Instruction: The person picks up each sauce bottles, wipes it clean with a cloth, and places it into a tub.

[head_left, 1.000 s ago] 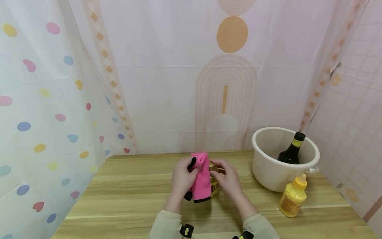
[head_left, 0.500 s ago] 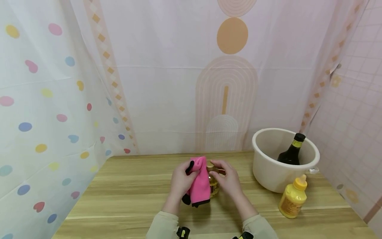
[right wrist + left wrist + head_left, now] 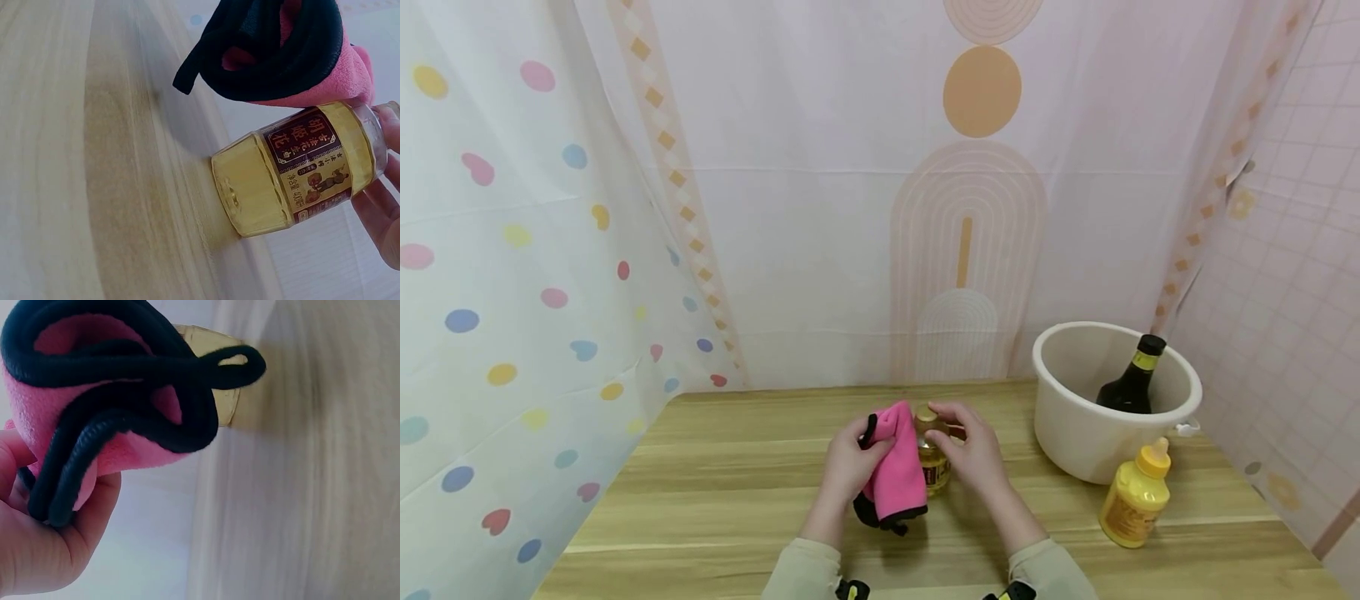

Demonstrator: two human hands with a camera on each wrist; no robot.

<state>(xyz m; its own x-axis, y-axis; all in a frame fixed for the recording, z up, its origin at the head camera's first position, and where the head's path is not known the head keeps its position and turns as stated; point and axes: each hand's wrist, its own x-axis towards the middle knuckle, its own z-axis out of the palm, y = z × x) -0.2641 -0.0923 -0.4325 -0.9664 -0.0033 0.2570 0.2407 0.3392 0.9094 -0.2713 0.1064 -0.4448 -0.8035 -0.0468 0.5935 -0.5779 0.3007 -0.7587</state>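
Note:
A pink cloth with black edging (image 3: 898, 475) hangs folded from my left hand (image 3: 847, 462), which pinches its upper part between thumb and fingers. In the left wrist view the black-edged folds and a small black hanging loop (image 3: 234, 367) show. Just right of the cloth stands a small bottle of golden oil (image 3: 934, 467), upright on the table, partly hidden behind the cloth. My right hand (image 3: 973, 450) grips this bottle round its neck near the cap. The right wrist view shows the bottle's dark red and gold label (image 3: 312, 165), with the cloth beside it.
A cream bucket (image 3: 1067, 433) stands at the right, with a dark bottle (image 3: 1131, 387) leaning inside. In front of it stands a yellow squeeze bottle (image 3: 1135, 496). The wooden table (image 3: 722, 483) meets patterned curtains (image 3: 805, 250) at the back and sides.
My left hand has moved slightly down and left with the cloth, whose lower edge has swung looser. More of the oil bottle and its cap now shows. The right hand has stayed nearly still.

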